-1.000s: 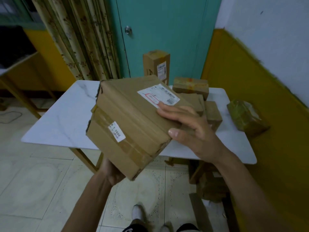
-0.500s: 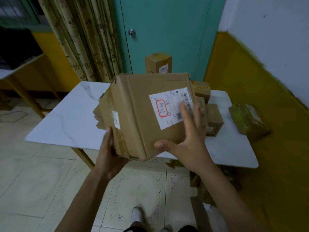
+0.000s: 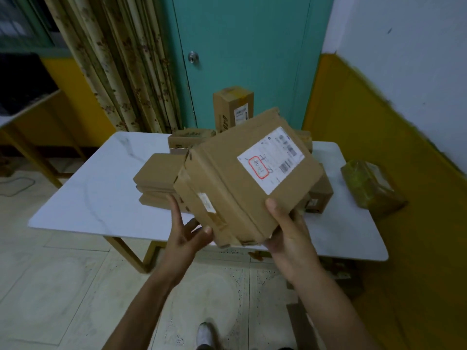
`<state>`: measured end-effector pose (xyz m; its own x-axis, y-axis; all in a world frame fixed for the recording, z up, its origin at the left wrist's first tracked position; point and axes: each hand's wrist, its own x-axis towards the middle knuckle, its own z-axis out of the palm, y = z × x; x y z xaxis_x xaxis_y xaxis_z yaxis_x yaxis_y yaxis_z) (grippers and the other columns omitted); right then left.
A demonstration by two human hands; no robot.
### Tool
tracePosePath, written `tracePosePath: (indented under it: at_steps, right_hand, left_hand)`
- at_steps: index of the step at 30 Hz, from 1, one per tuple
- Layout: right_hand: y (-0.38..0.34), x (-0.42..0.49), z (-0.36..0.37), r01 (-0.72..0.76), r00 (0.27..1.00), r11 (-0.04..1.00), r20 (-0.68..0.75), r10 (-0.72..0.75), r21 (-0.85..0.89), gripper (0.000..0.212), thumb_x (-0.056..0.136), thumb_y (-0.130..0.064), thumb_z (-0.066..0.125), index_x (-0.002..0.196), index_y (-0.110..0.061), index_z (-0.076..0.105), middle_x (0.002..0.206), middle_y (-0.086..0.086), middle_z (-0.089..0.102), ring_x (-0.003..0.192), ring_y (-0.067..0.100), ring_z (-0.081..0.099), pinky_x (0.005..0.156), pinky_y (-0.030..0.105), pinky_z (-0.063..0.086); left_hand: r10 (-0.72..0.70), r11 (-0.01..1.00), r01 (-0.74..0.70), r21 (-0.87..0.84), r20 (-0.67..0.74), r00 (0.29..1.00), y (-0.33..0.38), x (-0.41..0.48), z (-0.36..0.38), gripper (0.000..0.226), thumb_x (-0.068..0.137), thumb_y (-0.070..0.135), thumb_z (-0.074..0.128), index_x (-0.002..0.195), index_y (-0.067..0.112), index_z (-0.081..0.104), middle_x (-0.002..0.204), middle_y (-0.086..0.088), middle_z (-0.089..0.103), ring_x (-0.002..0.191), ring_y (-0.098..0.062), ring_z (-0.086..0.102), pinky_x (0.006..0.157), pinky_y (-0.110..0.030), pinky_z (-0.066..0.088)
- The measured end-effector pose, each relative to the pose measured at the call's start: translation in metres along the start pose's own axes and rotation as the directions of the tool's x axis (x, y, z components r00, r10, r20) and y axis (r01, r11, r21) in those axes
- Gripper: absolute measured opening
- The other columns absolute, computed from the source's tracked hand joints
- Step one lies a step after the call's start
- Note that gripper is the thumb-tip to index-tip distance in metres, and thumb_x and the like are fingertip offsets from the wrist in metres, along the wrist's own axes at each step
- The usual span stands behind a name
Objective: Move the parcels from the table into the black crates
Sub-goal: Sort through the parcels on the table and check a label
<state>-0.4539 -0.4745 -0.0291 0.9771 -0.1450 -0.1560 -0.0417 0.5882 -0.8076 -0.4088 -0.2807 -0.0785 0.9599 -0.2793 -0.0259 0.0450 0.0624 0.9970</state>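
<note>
Cardboard, taped and scuffed at the corners, makes up the parcel [image 3: 242,178] held in the centre of the frame, tilted, with its label [image 3: 271,159] facing up, above the near edge of the white worktop [image 3: 101,193]. The right hand [image 3: 290,236] clamps the lower right corner, thumb on the top face and fingers underneath. The left hand [image 3: 187,233] lies spread against the lower left side, fingers straight, steadying rather than gripping. No black crate is in view, so the carry probably calls for a turn away from the worktop. To do it well, the left palm should slide under the base to share the weight, and the parcel should be levelled and kept clear of the stacked boxes [image 3: 156,178] at centre left.
</note>
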Motion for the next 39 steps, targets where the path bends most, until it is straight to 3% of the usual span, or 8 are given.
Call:
tracePosePath:
  at_steps: [4, 9, 12, 17, 22, 25, 29, 39]
  right_hand:
    - [-0.011, 0.013, -0.015, -0.077, 0.987, 0.996, 0.145, 0.069, 0.053, 0.089, 0.046, -0.041, 0.094, 0.127, -0.03, 0.059, 0.127, 0.001, 0.065, 0.113, 0.019, 0.063, 0.077, 0.036, 0.057]
    - [-0.012, 0.024, -0.025, -0.039, 0.99, 0.999, 0.134, 0.038, 0.003, 0.103, 0.048, -0.039, 0.093, 0.139, -0.028, 0.046, 0.133, 0.0, 0.06, 0.121, 0.021, 0.058, 0.084, 0.04, 0.056]
    - [-0.013, 0.027, -0.027, 0.032, 0.986, 0.996, 0.167, -0.018, -0.083, 0.098, 0.05, -0.037, 0.093, 0.136, -0.027, 0.046, 0.129, 0.0, 0.063, 0.118, 0.019, 0.06, 0.084, 0.035, 0.055]
    - [-0.023, 0.034, -0.027, 0.212, 0.962, 0.946, 0.222, -0.158, -0.245, 0.063, 0.07, 0.001, 0.071, 0.124, -0.022, 0.047, 0.118, -0.003, 0.068, 0.116, 0.017, 0.061, 0.091, 0.033, 0.053]
    - [-0.045, 0.037, -0.018, 0.378, 0.924, 0.867, 0.195, -0.33, -0.325, 0.05, 0.08, -0.007, 0.064, 0.125, -0.025, 0.052, 0.115, -0.012, 0.069, 0.112, 0.009, 0.062, 0.086, 0.02, 0.052]
    - [-0.048, 0.038, -0.009, 0.402, 0.915, 0.859, 0.149, -0.374, -0.317, 0.048, 0.086, -0.007, 0.061, 0.129, -0.026, 0.052, 0.114, -0.015, 0.069, 0.109, 0.006, 0.064, 0.081, 0.018, 0.052]
    - [-0.046, 0.039, -0.005, 0.379, 0.926, 0.87, 0.131, -0.355, -0.317, 0.046, 0.085, -0.009, 0.061, 0.125, -0.031, 0.053, 0.113, -0.018, 0.069, 0.107, 0.004, 0.064, 0.078, 0.017, 0.053]
    - [-0.025, 0.046, 0.022, 0.311, 0.95, 0.898, 0.13, -0.284, -0.311, 0.052, 0.075, -0.019, 0.065, 0.125, -0.031, 0.055, 0.114, -0.014, 0.07, 0.107, 0.005, 0.064, 0.078, 0.017, 0.053]
  left_hand:
    - [0.101, 0.96, -0.106, 0.258, 0.034, 0.994, 0.014, 0.007, 0.002, 0.125, 0.076, 0.022, 0.076, 0.134, 0.056, -0.03, 0.128, 0.001, 0.054, 0.099, -0.013, 0.069, 0.079, -0.023, 0.056]
    - [-0.007, 1.0, 0.003, -0.028, -0.133, 0.991, 0.043, 0.023, -0.007, 0.083, 0.056, 0.091, 0.047, 0.13, 0.063, 0.022, 0.116, 0.007, 0.066, 0.107, -0.017, 0.066, 0.09, -0.04, 0.053]
    - [-0.083, 0.968, 0.054, -0.245, -0.11, 0.99, 0.054, 0.034, -0.006, 0.081, 0.07, 0.085, 0.024, 0.135, 0.04, 0.039, 0.125, -0.009, 0.063, 0.11, -0.028, 0.064, 0.093, -0.049, 0.048]
    - [-0.081, 0.944, 0.047, -0.327, -0.093, 0.992, 0.076, 0.047, -0.003, 0.055, 0.097, 0.047, 0.035, 0.145, 0.021, 0.035, 0.116, -0.009, 0.06, 0.105, -0.029, 0.058, 0.084, -0.044, 0.049]
    - [0.175, 0.966, -0.133, 0.22, -0.183, 0.967, 0.083, 0.047, 0.003, 0.039, 0.103, 0.011, 0.033, 0.137, 0.02, 0.05, 0.122, 0.008, 0.065, 0.113, -0.017, 0.061, 0.092, -0.041, 0.053]
    - [0.08, 0.99, -0.056, 0.127, -0.192, 0.978, 0.086, 0.04, 0.021, 0.043, 0.105, 0.03, 0.022, 0.111, 0.021, 0.064, 0.093, 0.018, 0.073, 0.102, -0.01, 0.065, 0.08, -0.023, 0.052]
    - [0.02, 0.997, -0.008, 0.071, -0.171, 0.985, 0.08, 0.033, 0.026, 0.049, 0.088, 0.062, 0.035, 0.128, 0.038, 0.051, 0.125, 0.012, 0.064, 0.116, -0.012, 0.06, 0.101, -0.043, 0.046]
    - [0.005, 0.996, 0.021, 0.085, -0.301, 0.953, 0.074, 0.023, -0.001, 0.067, 0.077, 0.073, 0.048, 0.13, 0.034, 0.051, 0.117, 0.018, 0.065, 0.104, -0.004, 0.064, 0.093, -0.031, 0.051]
